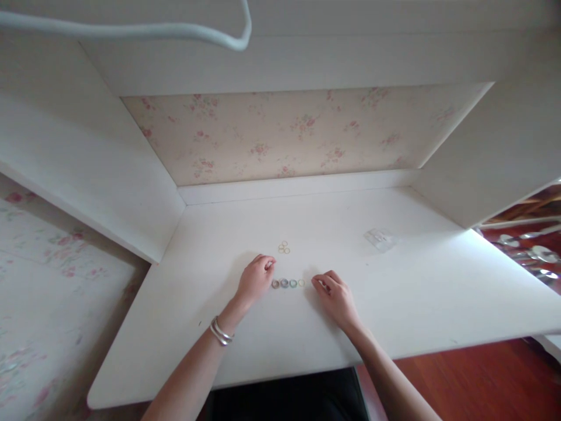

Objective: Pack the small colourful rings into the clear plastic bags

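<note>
A white tabletop point(394, 304) is seen from above, set in a white alcove backed by floral wallpaper point(284, 134). Near the middle of the tabletop a short row of four small rings point(288, 283) is laid out side by side, running from 9 o'clock to 3 o'clock; the one at the 3 o'clock end looks thinner and yellowish, the others greyish or bluish. The left hand point(255, 279) is rested on the tabletop just at 9 o'clock of the row, its fingers curled and its fingertips pinched together near the first ring; whether something is held in this grip cannot be told, as the detail is too small. Metal bangles point(221, 332) are worn on the left wrist. The right hand point(336, 295) is placed at 3 o'clock of the row, just beside the last ring, with the fingers curled loosely inward and nothing visibly held; the state of its grip cannot be told for certain either. At 12 o'clock of the row, a little apart, a small cluster of thin gold-coloured rings point(284, 248) is seen. Well apart, at about 2 o'clock, a small clear plastic bag point(380, 238) is lying flat. A pale cord point(131, 29) is hung across the top of the view.
</note>
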Tool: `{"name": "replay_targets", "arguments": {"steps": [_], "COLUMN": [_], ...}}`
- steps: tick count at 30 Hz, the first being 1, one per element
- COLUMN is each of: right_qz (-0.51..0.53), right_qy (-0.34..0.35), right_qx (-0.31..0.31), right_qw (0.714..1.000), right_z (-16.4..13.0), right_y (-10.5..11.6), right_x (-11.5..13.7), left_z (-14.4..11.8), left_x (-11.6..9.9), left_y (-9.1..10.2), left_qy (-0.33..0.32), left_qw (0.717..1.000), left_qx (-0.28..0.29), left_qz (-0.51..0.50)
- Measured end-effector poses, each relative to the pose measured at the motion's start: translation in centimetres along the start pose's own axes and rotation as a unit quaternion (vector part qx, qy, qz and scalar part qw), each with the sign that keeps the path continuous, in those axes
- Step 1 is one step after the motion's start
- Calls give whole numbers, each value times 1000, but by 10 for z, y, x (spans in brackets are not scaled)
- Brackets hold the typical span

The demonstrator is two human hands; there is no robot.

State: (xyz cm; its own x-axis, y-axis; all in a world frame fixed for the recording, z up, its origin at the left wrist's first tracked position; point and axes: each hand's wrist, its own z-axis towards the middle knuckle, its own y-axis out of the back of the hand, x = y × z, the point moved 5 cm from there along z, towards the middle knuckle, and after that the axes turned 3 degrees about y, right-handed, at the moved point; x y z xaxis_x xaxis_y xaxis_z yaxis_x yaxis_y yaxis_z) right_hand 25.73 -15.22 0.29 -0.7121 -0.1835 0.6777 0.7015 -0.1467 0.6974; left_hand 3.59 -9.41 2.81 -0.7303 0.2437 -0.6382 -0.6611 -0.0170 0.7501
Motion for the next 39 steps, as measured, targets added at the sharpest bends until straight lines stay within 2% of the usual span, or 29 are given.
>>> {"name": "replay_targets", "arguments": {"steps": [7, 12, 18, 24, 29, 35, 39], "right_qz": [32, 35, 35, 43, 49, 48, 47], "right_qy": [-15, -12, -10, -10, -11, -13, -9], "right_qx": [-21, -16, -16, -21, -22, -19, -21], "right_qw": [999, 999, 999, 999, 998, 999, 999], "right_z": [-9, -9, -9, -9, -8, -8, -8], "right_y": [4, 5, 3, 4, 5, 5, 4], "right_x": [-4, -3, -6, -5, -4, -5, -6], "left_z": [38, 45, 37, 14, -6, -10, -9], "left_x": [-12, -8, -9, -37, -61, -70, -72], "left_y": [-24, -33, -33, -30, -40, -51, -50], "left_qy": [10, 14, 1, -53, -101, -109, -107], "left_qw": [990, 987, 986, 986, 979, 976, 976], "left_qx": [53, 83, 108, 127, 159, 175, 180], "left_qz": [132, 139, 126, 96, 81, 70, 57]}}
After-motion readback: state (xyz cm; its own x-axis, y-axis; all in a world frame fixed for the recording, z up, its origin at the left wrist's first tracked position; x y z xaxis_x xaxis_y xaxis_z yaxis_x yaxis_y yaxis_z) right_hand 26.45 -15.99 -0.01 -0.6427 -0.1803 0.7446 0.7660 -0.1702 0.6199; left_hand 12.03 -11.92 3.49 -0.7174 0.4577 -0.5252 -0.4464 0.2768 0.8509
